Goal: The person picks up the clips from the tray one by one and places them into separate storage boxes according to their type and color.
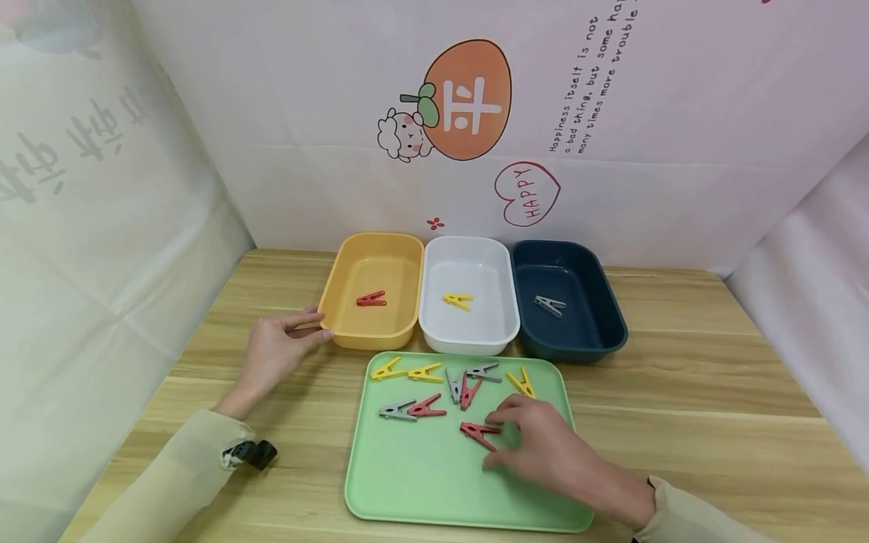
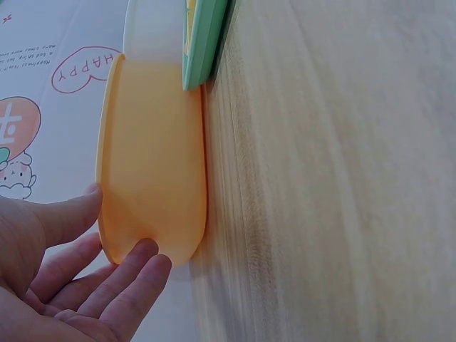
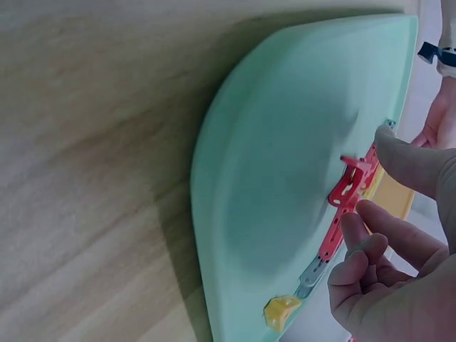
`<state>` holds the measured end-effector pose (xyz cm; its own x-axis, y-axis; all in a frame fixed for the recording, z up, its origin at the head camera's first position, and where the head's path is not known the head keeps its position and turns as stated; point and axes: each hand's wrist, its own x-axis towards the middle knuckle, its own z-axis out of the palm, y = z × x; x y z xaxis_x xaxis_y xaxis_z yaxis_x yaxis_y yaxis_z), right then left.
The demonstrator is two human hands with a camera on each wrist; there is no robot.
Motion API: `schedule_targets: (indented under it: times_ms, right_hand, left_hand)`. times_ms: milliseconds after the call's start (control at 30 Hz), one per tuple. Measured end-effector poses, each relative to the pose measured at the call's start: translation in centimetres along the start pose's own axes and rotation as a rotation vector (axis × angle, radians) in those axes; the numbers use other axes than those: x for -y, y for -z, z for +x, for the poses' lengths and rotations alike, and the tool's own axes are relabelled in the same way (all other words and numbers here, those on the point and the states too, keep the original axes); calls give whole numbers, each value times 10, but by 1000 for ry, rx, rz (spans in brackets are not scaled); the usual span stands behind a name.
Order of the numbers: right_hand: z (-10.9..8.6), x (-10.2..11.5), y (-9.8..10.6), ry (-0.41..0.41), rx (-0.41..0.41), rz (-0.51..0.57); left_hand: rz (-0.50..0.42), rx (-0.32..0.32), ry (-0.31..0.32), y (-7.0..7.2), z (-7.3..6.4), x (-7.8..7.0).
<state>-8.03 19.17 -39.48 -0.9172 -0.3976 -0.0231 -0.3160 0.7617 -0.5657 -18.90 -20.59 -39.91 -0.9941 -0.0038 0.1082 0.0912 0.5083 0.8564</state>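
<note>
The green tray lies under the right hand, whose thumb and fingers are parted around the handle end of the nearest red clothespin; no firm hold on it shows. Ahead and to the left of that hand lie two more red clothespins, three grey clothespins and three yellow clothespins, one of the yellow just beyond its fingers. So nine appear left on the tray.

The left hand, loosely spread, touches the near corner of the orange-yellow bin and lifts nothing. Rightward from it stand the white bin and navy bin.

The sorting looks early: each bin has just one, a red piece nearest the left hand, then a yellow piece, then a grey piece.
</note>
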Motion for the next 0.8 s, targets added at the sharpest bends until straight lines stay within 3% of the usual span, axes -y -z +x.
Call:
schedule_targets:
  times_ms: [567,800]
  right_hand:
    - [-1,-6,-3,21,-11,-26]
    - [-2,-8,2,-84,-27,-42]
  left_hand:
    - [-22,6,2,0,0,1]
    - [-21,3,-6,0,0,1]
